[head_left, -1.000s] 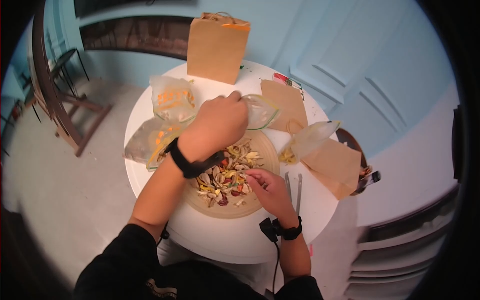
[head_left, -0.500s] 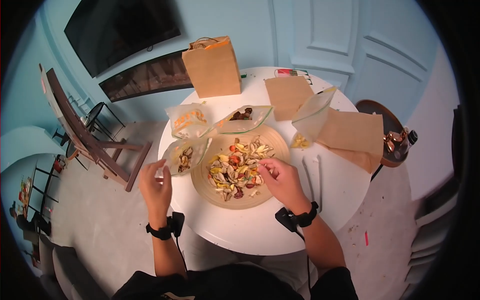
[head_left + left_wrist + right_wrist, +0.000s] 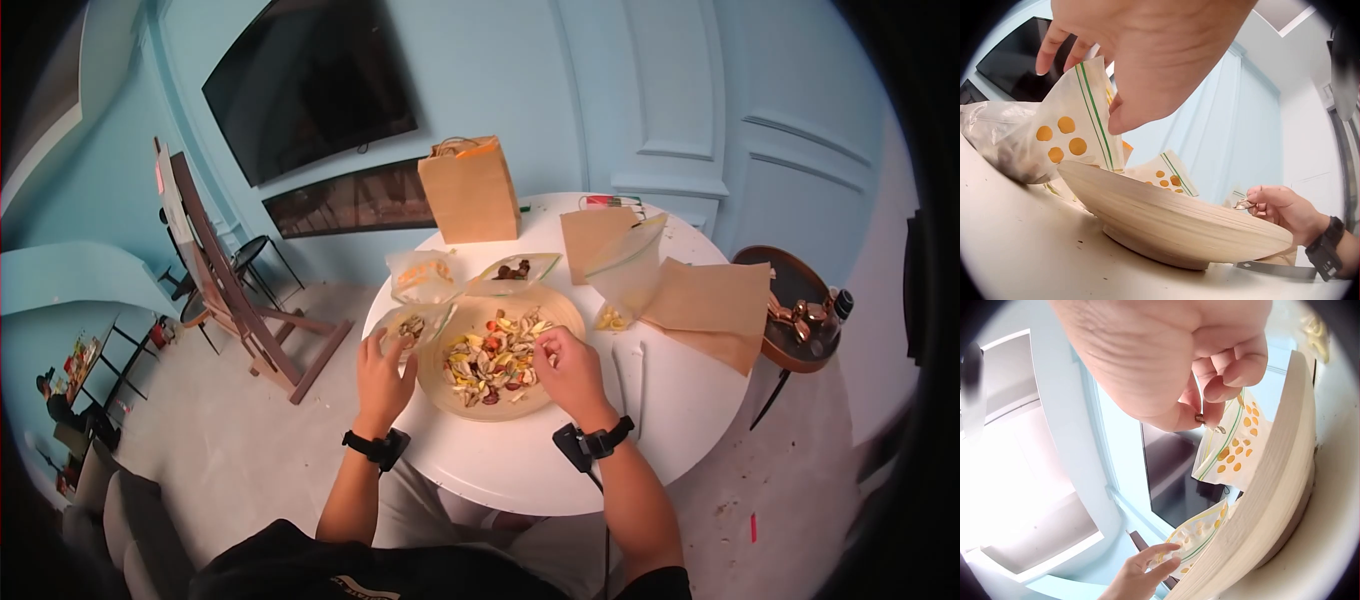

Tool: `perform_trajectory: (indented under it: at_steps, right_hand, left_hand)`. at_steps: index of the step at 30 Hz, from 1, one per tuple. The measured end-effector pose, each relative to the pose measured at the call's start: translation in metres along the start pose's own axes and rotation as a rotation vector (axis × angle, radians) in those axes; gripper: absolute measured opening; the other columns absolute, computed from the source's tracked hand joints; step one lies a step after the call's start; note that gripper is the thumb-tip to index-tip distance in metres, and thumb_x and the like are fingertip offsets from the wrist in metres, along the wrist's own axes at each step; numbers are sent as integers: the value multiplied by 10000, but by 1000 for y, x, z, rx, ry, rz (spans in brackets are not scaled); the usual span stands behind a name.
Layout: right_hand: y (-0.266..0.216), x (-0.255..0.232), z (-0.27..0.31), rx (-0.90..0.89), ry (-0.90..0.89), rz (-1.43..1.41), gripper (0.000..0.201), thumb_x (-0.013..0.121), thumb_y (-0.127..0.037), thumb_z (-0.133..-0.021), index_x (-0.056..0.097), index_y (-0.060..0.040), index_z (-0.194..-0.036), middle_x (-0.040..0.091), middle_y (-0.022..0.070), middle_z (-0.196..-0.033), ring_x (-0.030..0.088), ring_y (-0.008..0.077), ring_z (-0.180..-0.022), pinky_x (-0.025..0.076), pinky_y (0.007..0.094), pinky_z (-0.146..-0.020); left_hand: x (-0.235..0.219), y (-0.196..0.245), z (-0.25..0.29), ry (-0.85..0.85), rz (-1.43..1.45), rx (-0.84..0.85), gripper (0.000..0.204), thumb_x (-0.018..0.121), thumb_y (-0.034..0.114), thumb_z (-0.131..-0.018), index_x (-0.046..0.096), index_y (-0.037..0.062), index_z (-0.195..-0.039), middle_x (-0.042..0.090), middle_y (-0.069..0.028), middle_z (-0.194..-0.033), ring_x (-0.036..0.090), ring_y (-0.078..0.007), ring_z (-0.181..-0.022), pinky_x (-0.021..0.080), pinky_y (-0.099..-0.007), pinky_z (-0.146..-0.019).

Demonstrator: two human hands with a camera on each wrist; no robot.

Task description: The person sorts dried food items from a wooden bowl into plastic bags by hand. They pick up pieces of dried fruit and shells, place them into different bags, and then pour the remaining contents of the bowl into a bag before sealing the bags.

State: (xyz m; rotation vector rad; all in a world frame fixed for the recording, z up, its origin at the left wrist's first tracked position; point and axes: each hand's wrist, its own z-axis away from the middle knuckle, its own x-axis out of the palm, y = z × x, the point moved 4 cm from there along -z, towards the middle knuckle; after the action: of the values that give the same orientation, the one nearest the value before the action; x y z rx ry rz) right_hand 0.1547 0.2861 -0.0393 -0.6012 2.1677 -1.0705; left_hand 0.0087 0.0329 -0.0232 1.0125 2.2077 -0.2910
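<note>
A shallow wooden bowl (image 3: pixel 432 380) holds a heap of mixed dried pieces (image 3: pixel 492 365), pale, yellow, orange and dark red. My right hand (image 3: pixel 572 372) is over the bowl's right side. Its thumb and fingertips pinch a small pale-and-brown dried piece (image 3: pixel 1244 204). At the bowl's left, my left hand (image 3: pixel 383 385) has its fingers spread beside an unsealed zip bag (image 3: pixel 1063 134) with orange dots. In the left wrist view the thumb overlaps the bag's green-striped edge, while the other fingers reach past its far side. Similar dried pieces lie inside that bag.
Behind the bowl lie a dotted zip bag (image 3: pixel 425 278) and one with dark brown pieces (image 3: pixel 514 270). To the right are a bag with yellow pieces (image 3: pixel 612 317), metal tongs (image 3: pixel 641 390) and flat brown paper (image 3: pixel 712 310). A paper bag (image 3: pixel 468 195) stands at the back.
My left hand has come back from the far bags to the left bag, then moved right toward its opening. The right hand stays at the bowl's right side. The head view has tilted up.
</note>
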Motion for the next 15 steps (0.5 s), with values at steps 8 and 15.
perform_trajectory:
  at_steps: [8,15]
  right_hand:
    - [-2,-2,0,-97,62,60,86,699,-132,-879,683,-66,-932,731,110,-820,712,312,-738,547,390,-650]
    - [-8,0,5,79,-11,22,108,721,-98,-916,714,-20,-990,699,39,-737,615,79,-605,481,237,-581]
  left_hand:
    - [16,-27,-3,90,57,-91,289,681,130,-905,673,30,-1175,640,-192,-1204,580,-383,-1104,481,-462,-952]
    - [1,-25,-18,23,266,-117,354,663,43,-852,668,-10,-1202,638,-180,-1229,582,-379,-1121,484,-437,-967]
